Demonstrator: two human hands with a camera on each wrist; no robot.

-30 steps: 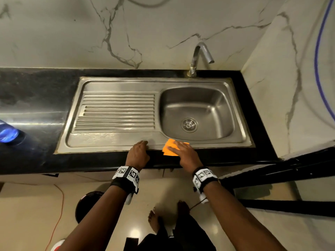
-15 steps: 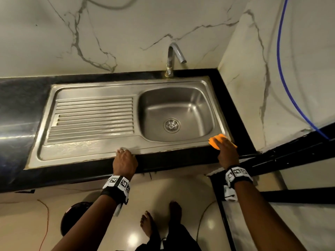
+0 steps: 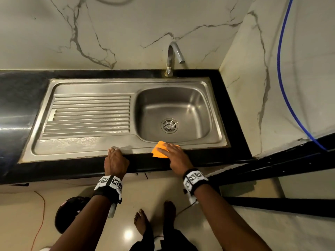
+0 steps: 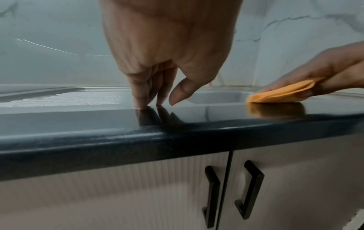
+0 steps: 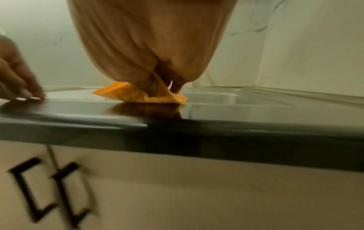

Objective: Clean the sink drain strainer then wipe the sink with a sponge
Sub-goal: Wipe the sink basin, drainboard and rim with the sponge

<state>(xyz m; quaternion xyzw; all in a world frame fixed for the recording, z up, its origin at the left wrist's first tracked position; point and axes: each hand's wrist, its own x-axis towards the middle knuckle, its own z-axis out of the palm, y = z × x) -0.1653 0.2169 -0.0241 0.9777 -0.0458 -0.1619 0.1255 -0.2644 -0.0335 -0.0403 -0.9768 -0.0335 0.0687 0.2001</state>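
The steel sink (image 3: 215, 113) has a ribbed drainboard (image 3: 90, 116) on the left and a basin on the right. The round drain strainer (image 3: 169, 125) sits in the basin floor. My right hand (image 3: 168, 151) pinches a thin orange sponge (image 3: 158, 153) and presses it on the sink's front rim, just in front of the basin. The right wrist view shows the sponge (image 5: 126, 91) folded up between thumb and fingers (image 5: 149, 87). My left hand (image 3: 115, 156) holds nothing. Its fingertips (image 4: 140, 104) touch the black counter edge left of the sponge (image 4: 279, 93).
A curved faucet (image 3: 172, 57) stands behind the basin. The black counter (image 3: 18, 105) frames the sink, with marble walls behind and to the right. A blue hose (image 3: 282, 87) runs down the right wall. Cabinet doors with black handles (image 4: 212, 196) lie below.
My right hand slid the sponge along the front rim, out to the right corner and back left to the middle. The left hand has stayed on the counter edge.
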